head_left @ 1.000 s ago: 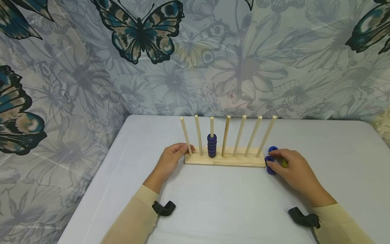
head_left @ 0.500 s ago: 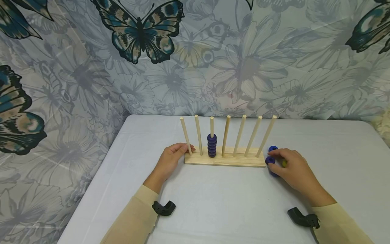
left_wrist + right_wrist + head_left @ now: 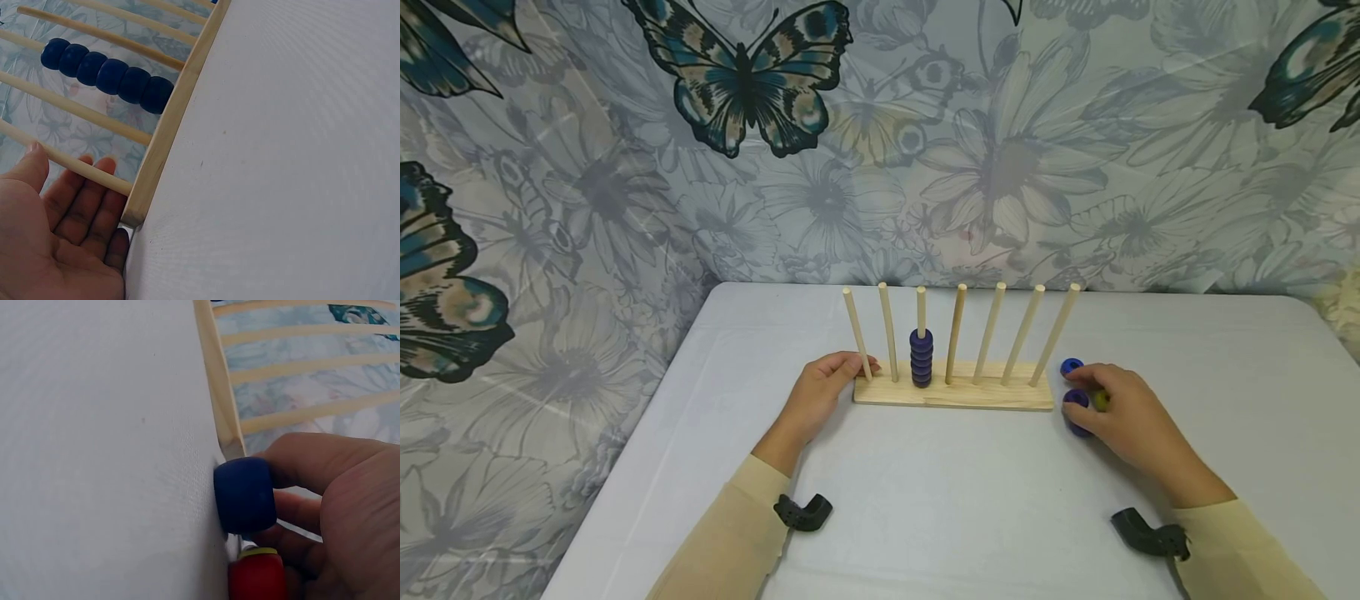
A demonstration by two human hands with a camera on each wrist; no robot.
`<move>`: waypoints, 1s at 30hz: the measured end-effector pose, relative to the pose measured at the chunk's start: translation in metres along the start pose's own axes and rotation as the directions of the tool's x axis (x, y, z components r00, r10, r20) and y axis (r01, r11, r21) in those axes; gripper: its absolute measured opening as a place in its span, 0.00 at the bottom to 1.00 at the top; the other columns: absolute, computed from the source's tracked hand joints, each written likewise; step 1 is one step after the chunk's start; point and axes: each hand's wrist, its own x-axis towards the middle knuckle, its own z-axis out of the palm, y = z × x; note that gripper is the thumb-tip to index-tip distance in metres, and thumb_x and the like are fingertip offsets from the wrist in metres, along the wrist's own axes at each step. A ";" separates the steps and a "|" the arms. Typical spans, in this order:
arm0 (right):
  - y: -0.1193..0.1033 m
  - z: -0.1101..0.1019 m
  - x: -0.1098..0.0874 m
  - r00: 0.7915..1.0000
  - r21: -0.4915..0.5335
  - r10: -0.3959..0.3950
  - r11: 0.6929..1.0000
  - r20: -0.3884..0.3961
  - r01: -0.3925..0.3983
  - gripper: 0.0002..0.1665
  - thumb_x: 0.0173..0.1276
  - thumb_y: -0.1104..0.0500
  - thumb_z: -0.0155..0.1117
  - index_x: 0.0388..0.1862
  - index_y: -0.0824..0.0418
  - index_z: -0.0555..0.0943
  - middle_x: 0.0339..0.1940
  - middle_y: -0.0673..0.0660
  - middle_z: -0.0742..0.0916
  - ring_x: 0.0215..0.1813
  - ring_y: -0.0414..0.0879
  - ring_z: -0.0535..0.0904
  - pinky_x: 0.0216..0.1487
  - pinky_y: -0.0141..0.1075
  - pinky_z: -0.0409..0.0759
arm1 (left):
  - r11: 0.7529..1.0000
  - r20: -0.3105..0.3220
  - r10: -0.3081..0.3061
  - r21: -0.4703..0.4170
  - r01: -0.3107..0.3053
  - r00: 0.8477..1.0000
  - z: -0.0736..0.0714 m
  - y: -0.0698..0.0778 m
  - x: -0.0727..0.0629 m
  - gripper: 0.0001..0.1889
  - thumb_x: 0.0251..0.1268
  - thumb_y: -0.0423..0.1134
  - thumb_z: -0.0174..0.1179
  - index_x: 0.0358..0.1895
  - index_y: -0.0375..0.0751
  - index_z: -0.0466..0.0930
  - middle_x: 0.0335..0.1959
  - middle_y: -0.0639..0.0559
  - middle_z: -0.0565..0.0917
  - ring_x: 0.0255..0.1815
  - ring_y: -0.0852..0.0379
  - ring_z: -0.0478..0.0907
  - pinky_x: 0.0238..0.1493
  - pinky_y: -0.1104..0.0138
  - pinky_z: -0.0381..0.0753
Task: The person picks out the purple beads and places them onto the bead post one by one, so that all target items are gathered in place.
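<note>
A wooden peg rack (image 3: 955, 398) has several upright pegs. Stacked dark blue beads (image 3: 922, 360), (image 3: 112, 76) fill the lower part of its third peg from the left. My left hand (image 3: 822, 390), (image 3: 69, 231) holds the rack's left end, thumb and fingers about the outermost peg (image 3: 81, 167). Just off the right end, my right hand (image 3: 1122, 412) has thumb and forefinger around a blue bead (image 3: 1077, 397). In the right wrist view, a blue bead (image 3: 245, 495) stands at the fingers, and a red bead (image 3: 257, 578) with a yellow edge lies below it.
Another blue bead (image 3: 1071, 366) lies behind the right fingertips. Part of a yellow bead (image 3: 1101, 401) shows beside the palm; the hand hides the rest. The white table (image 3: 955, 500) meets a floral cloth backdrop (image 3: 1000, 167). Each wrist carries a black camera mount (image 3: 805, 512).
The right hand has shifted slightly, and the nearer blue beads have moved right, away from the rack's end. The left hand and the rack keep their place.
</note>
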 end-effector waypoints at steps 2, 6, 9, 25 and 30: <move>-0.001 -0.001 0.000 1.000 -0.010 0.007 1.000 0.007 -0.007 0.25 0.71 0.64 0.77 0.62 0.74 0.82 0.57 0.74 0.85 0.60 0.71 0.78 0.60 0.70 0.75 | 1.000 0.001 0.003 -0.003 -0.003 1.000 0.000 0.000 0.000 0.19 0.88 0.50 0.57 0.57 0.40 0.91 0.55 0.51 0.91 0.68 0.53 0.80 0.76 0.53 0.69; -0.001 -0.003 -0.001 1.000 -0.021 0.019 1.000 0.015 -0.018 0.23 0.71 0.63 0.77 0.59 0.74 0.83 0.55 0.74 0.86 0.57 0.71 0.79 0.57 0.68 0.77 | 1.000 0.000 0.008 0.002 -0.008 1.000 0.000 0.001 0.000 0.19 0.89 0.49 0.56 0.57 0.39 0.91 0.55 0.51 0.91 0.69 0.53 0.79 0.76 0.54 0.69; -0.001 -0.002 -0.001 1.000 -0.027 0.014 1.000 0.007 -0.014 0.21 0.71 0.63 0.78 0.58 0.74 0.84 0.55 0.74 0.86 0.57 0.72 0.79 0.57 0.69 0.77 | 1.000 0.004 0.013 -0.010 -0.013 1.000 0.000 0.001 0.000 0.18 0.89 0.47 0.56 0.57 0.37 0.90 0.55 0.49 0.91 0.69 0.52 0.80 0.76 0.54 0.70; 0.002 0.002 -0.004 0.997 -0.084 -0.074 0.994 -0.033 0.071 0.23 0.68 0.62 0.82 0.59 0.69 0.86 0.57 0.72 0.86 0.60 0.75 0.78 0.58 0.73 0.71 | 1.000 -0.001 0.002 -0.004 -0.002 1.000 0.000 0.000 0.001 0.19 0.88 0.50 0.57 0.56 0.39 0.91 0.56 0.50 0.91 0.69 0.52 0.79 0.76 0.53 0.69; 0.002 0.002 -0.004 0.996 -0.095 -0.090 0.992 -0.018 0.088 0.22 0.68 0.64 0.81 0.58 0.69 0.86 0.57 0.72 0.86 0.60 0.75 0.78 0.57 0.74 0.70 | 1.000 0.003 0.007 -0.008 -0.007 1.000 0.000 0.000 0.000 0.19 0.89 0.49 0.57 0.57 0.38 0.91 0.55 0.50 0.91 0.69 0.52 0.79 0.76 0.54 0.69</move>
